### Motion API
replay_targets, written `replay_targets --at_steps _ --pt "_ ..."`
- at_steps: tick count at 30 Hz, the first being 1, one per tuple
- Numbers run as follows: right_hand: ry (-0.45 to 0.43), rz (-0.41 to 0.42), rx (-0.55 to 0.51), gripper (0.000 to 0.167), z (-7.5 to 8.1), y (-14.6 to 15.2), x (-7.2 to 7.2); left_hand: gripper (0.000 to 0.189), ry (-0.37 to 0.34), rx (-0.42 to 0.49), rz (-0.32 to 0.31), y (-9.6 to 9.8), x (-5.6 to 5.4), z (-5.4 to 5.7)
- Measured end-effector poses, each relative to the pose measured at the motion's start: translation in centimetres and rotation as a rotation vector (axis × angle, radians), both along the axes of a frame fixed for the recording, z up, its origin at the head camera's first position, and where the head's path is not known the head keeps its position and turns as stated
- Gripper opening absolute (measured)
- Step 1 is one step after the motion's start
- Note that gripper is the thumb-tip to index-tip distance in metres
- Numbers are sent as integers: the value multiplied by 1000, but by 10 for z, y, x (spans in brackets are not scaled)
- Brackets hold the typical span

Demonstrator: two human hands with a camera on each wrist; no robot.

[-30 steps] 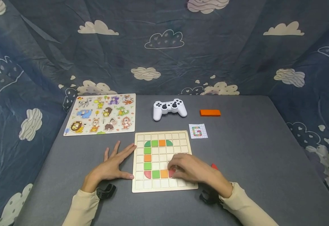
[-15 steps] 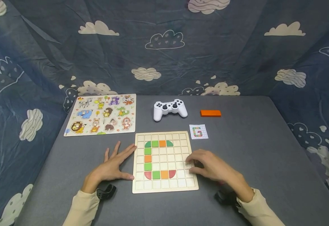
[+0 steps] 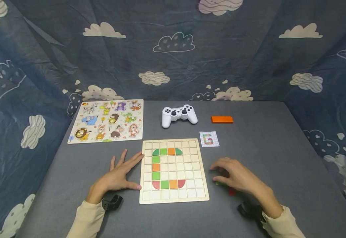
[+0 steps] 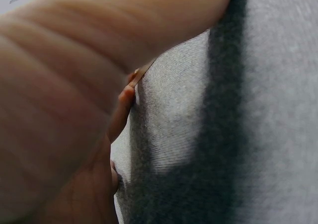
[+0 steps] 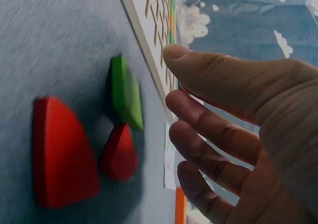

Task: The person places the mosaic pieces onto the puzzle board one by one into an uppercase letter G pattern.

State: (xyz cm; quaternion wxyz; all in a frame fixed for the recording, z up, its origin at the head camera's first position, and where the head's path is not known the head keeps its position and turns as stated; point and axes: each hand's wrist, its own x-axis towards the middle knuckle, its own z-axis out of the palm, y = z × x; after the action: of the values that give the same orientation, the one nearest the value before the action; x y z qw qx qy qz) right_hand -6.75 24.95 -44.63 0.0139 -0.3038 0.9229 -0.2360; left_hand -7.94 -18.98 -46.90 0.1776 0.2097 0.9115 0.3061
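A wooden grid board (image 3: pixel 190 165) lies on the table, with green, orange and red tiles set in a C-like outline. My left hand (image 3: pixel 117 177) is spread flat, its fingertips and thumb at the board's left edge. Off the board's right side, my right hand (image 3: pixel 238 175) hovers with loosely bent fingers and nothing between them. Below it, the right wrist view shows a green square tile (image 5: pixel 126 95), a red quarter-round tile (image 5: pixel 67 157) and a smaller-looking red tile (image 5: pixel 120 157) on the cloth. In the left wrist view, the palm and thumb hide most of the scene.
A small pattern card (image 3: pixel 209 139) lies at the board's upper right corner. Behind stand a white game controller (image 3: pixel 179 115) and an orange block (image 3: pixel 222 119). An animal puzzle board (image 3: pixel 105 121) lies at the back left. A cloud-printed curtain (image 3: pixel 173 62) encloses the table.
My right hand has left the red tile at the outline's lower right corner and moved right, off the board, over the loose tiles. The left hand stays in place.
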Motion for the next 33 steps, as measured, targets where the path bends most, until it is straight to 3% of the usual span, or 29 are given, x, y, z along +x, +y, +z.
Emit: replay_targets --at_steps 17,33 --pt "-161 -35 106 38 1 18 3 112 3 0 1 0 0 0" --pt "-151 -16 83 35 -4 20 3 113 7 -4 2 0 0 -1"
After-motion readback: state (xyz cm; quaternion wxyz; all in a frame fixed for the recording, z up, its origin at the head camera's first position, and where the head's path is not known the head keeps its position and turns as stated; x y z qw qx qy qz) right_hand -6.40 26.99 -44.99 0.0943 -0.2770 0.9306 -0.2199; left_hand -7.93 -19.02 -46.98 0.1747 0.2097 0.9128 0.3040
